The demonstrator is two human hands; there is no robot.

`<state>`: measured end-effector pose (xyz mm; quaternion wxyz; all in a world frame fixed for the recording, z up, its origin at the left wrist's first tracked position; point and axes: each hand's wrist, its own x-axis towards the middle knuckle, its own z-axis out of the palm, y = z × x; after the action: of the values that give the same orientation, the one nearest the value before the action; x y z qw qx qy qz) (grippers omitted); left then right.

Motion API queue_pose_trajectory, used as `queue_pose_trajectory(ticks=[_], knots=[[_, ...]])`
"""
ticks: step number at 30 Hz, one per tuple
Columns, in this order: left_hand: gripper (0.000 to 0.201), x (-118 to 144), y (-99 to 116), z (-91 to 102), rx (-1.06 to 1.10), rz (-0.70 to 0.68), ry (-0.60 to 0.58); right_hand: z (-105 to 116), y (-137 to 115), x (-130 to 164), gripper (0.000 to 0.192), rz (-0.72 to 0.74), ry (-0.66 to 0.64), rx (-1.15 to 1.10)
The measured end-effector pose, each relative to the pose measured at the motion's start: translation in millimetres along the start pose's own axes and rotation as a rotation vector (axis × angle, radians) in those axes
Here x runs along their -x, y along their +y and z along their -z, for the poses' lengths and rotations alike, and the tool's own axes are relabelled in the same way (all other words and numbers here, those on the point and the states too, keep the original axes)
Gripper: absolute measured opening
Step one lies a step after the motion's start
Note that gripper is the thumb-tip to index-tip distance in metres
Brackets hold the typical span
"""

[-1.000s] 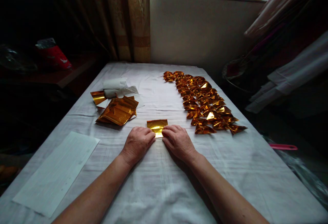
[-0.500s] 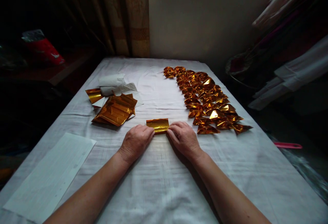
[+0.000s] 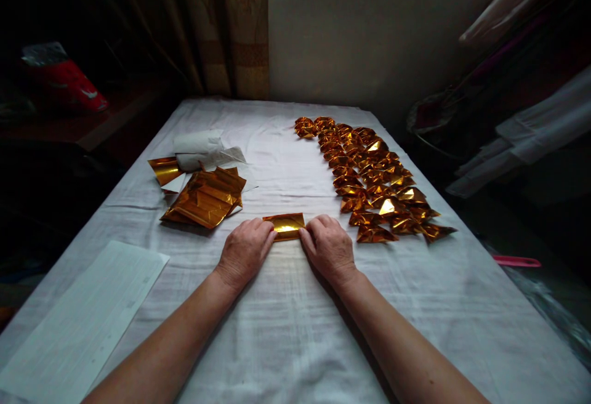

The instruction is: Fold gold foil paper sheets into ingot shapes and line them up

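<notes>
Gold foil sheet [image 3: 286,226] lies between the hands; left hand [image 3: 244,249] and right hand [image 3: 330,247] each grasp the end nearest them. Judged light, thin, slick and readily creased; best hold: lightly, at both ends.

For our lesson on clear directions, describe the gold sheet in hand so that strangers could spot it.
On the white cloth, find the left hand and right hand. The gold sheet lies between them, held at both ends. Unlike the gold pile on its left and the pointed gold pieces on its right, it is a single held oblong.
</notes>
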<state>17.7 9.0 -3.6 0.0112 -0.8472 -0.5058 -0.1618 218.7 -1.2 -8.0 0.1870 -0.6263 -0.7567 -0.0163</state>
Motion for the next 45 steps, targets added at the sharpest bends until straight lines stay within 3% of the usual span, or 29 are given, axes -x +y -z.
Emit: queue_pose_trajectory(ticks=[9, 14, 18, 24, 29, 33, 38, 45], knots=[[0.017, 2, 5, 0.5, -0.045, 0.048, 0.023, -5, -3, 0, 0.021, -0.026, 0.023, 0.056], [0.02, 11, 20, 2.6, -0.012, -0.14, 0.147, -6, -3, 0, 0.022, -0.033, 0.041, 0.044], [0.031, 18, 30, -1.2, 0.053, -0.22, 0.096, -6, -3, 0, 0.021, -0.04, 0.033, 0.036], [0.036, 24, 28, -10.6, 0.093, -0.194, 0.05, -9, 0, 1, 0.016, -0.056, 0.077, -0.046], [0.036, 25, 28, -12.5, 0.067, -0.205, 0.06, -4, 1, 8, 0.021, 0.064, 0.159, -0.185], [0.036, 25, 28, -13.0, 0.049, -0.203, 0.061, 3, -3, 15, 0.024, 0.218, 0.104, -0.202], [0.037, 28, 27, -11.8, 0.061, -0.199, 0.061, 1, -4, 18, 0.026, 0.226, 0.027, -0.176], [0.036, 31, 24, -8.2, 0.081, -0.186, 0.084, 2, -5, 20, 0.029, 0.233, 0.028, -0.148]])
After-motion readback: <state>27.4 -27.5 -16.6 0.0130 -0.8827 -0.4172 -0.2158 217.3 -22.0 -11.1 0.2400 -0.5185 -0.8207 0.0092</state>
